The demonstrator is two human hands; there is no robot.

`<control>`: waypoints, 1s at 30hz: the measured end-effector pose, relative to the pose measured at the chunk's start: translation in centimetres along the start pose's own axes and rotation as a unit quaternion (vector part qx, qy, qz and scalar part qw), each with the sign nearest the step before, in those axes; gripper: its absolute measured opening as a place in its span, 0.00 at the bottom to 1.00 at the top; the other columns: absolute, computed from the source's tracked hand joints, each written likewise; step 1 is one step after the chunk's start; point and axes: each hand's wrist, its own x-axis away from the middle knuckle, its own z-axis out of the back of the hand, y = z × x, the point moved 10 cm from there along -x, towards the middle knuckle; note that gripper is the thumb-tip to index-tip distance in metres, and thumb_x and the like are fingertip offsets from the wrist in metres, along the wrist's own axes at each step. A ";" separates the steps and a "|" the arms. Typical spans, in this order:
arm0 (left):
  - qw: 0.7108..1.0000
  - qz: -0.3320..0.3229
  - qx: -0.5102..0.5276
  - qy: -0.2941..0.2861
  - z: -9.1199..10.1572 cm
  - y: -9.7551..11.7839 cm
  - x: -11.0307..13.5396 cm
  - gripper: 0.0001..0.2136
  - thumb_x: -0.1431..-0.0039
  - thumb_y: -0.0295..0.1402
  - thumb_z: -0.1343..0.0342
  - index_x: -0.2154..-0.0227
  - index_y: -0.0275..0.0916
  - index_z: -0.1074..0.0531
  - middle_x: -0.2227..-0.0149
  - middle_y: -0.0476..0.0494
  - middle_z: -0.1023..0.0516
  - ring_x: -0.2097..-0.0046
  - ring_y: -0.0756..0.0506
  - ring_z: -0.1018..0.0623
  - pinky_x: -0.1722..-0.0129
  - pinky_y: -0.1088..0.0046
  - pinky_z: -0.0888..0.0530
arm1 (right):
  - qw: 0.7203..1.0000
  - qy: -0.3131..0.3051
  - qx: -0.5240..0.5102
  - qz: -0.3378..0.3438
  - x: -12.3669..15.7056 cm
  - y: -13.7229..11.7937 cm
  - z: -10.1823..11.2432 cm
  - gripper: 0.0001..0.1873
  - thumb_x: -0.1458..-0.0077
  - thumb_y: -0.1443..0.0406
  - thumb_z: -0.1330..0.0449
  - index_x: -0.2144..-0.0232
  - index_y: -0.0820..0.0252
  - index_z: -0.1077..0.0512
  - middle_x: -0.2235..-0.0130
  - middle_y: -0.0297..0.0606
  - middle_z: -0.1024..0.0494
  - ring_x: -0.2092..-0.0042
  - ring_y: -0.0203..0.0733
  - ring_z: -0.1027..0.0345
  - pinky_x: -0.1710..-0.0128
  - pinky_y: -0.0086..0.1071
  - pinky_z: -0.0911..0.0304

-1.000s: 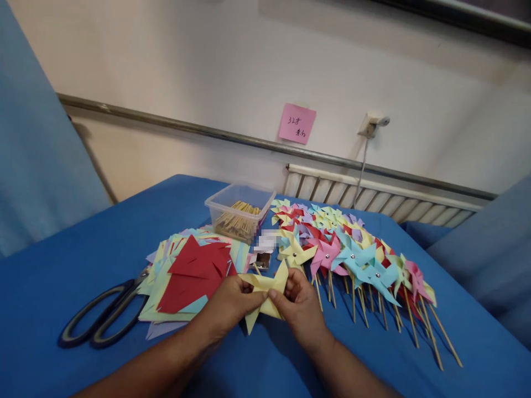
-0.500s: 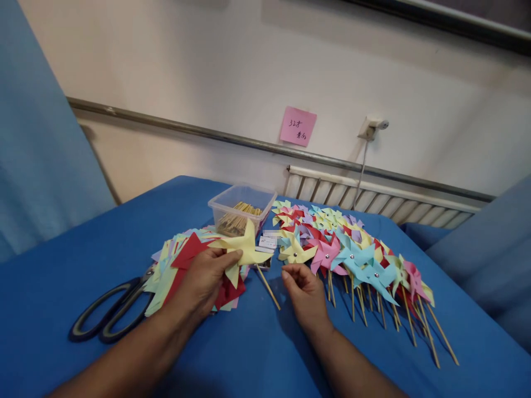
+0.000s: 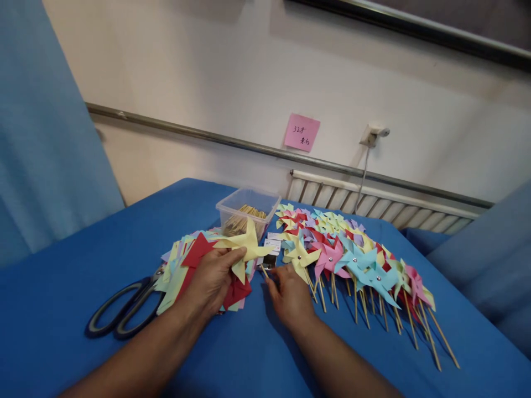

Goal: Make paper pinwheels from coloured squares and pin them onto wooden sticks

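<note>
My left hand (image 3: 212, 281) is closed on a folded yellow paper pinwheel (image 3: 247, 247), held just above a stack of cut coloured paper squares (image 3: 182, 271). My right hand (image 3: 290, 297) rests low on the blue table (image 3: 83, 265), knuckles up, fingers curled. Its fingertips pinch at the end of a thin wooden stick (image 3: 264, 271), most of which is hidden under the hand. A small box with a white label (image 3: 271, 251) lies right in front of those fingertips.
Several finished pinwheels on sticks (image 3: 357, 262) lie in a row to the right. A clear plastic tub of sticks (image 3: 248, 214) stands behind the paper stack. Black-handled scissors (image 3: 122, 309) lie at the left. A radiator (image 3: 373, 202) and wall are behind the table.
The hands have parted. My left hand lifted the yellow pinwheel up and left over the paper stack. My right hand let go, then dropped onto the stick lying on the table.
</note>
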 end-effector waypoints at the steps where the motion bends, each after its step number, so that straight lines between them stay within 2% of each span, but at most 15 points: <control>1: 1.000 0.001 0.004 -0.004 0.0 -0.1 -0.1 0.07 0.59 0.26 0.34 0.75 0.30 0.25 0.77 0.46 0.22 0.77 0.50 0.25 0.75 0.77 0.25 | 0.999 -0.019 0.047 -0.018 0.0 0.2 -0.3 0.09 0.45 0.64 0.44 0.63 0.59 0.27 0.62 0.42 0.25 0.62 0.46 0.30 0.64 0.34 0.39; 5: 1.000 0.001 0.018 -0.007 -0.1 0.1 -0.1 0.08 0.60 0.26 0.34 0.73 0.31 0.24 0.75 0.44 0.21 0.74 0.49 0.23 0.72 0.77 0.25 | 0.986 -0.065 0.142 -0.064 0.6 1.0 -0.5 0.04 0.46 0.64 0.43 0.70 0.58 0.30 0.68 0.38 0.24 0.66 0.44 0.30 0.70 0.31 0.45; 8: 1.000 -0.003 0.030 -0.001 -0.1 0.5 0.1 0.12 0.59 0.25 0.34 0.68 0.30 0.23 0.72 0.42 0.19 0.72 0.47 0.21 0.70 0.76 0.24 | 0.985 -0.073 0.128 -0.092 1.5 1.7 -0.2 0.06 0.45 0.63 0.43 0.73 0.57 0.31 0.72 0.35 0.24 0.69 0.42 0.30 0.73 0.30 0.49; 11: 0.999 -0.008 0.032 -0.001 -0.3 0.9 0.4 0.13 0.59 0.26 0.34 0.67 0.30 0.23 0.71 0.42 0.18 0.72 0.47 0.21 0.70 0.76 0.24 | 0.987 -0.078 0.095 -0.100 2.4 1.5 -0.4 0.07 0.44 0.63 0.43 0.74 0.57 0.31 0.73 0.34 0.24 0.71 0.40 0.31 0.74 0.30 0.50; 15: 0.999 -0.009 0.029 -0.010 -0.6 1.0 0.6 0.12 0.58 0.25 0.35 0.67 0.30 0.23 0.72 0.43 0.18 0.72 0.48 0.21 0.70 0.77 0.24 | 0.991 -0.070 0.099 -0.058 2.6 -0.3 -0.9 0.07 0.44 0.62 0.43 0.73 0.57 0.29 0.71 0.37 0.24 0.69 0.42 0.31 0.72 0.31 0.47; 19: 0.999 -0.009 0.031 -0.013 -0.6 0.9 0.6 0.10 0.57 0.25 0.35 0.68 0.30 0.23 0.73 0.43 0.19 0.74 0.49 0.22 0.71 0.77 0.25 | 0.990 -0.025 0.137 0.005 0.8 -1.9 -0.1 0.10 0.41 0.61 0.45 0.63 0.57 0.26 0.62 0.41 0.26 0.62 0.45 0.30 0.65 0.32 0.42; 25: 1.000 0.004 0.019 -0.012 -0.6 0.4 0.6 0.07 0.57 0.25 0.36 0.72 0.30 0.23 0.78 0.45 0.21 0.77 0.50 0.24 0.74 0.78 0.26 | 0.968 -0.034 0.244 0.051 -2.9 -1.5 -1.1 0.14 0.39 0.68 0.50 0.64 0.57 0.23 0.60 0.42 0.26 0.60 0.45 0.32 0.64 0.33 0.41; 27: 1.000 0.009 0.012 -0.009 -0.6 0.2 0.6 0.06 0.56 0.25 0.36 0.73 0.30 0.24 0.80 0.46 0.22 0.79 0.50 0.26 0.77 0.78 0.27 | 0.965 -0.024 0.252 0.068 -3.3 -1.6 -1.4 0.14 0.39 0.68 0.50 0.61 0.57 0.23 0.58 0.43 0.26 0.59 0.46 0.32 0.63 0.33 0.41; 30: 1.000 0.006 0.015 -0.012 -0.7 0.2 0.8 0.06 0.56 0.25 0.37 0.72 0.31 0.24 0.78 0.45 0.21 0.79 0.50 0.26 0.77 0.77 0.27 | 0.967 -0.013 0.241 0.077 -3.2 -1.8 -1.6 0.15 0.39 0.68 0.51 0.57 0.57 0.24 0.57 0.44 0.26 0.58 0.47 0.33 0.60 0.35 0.39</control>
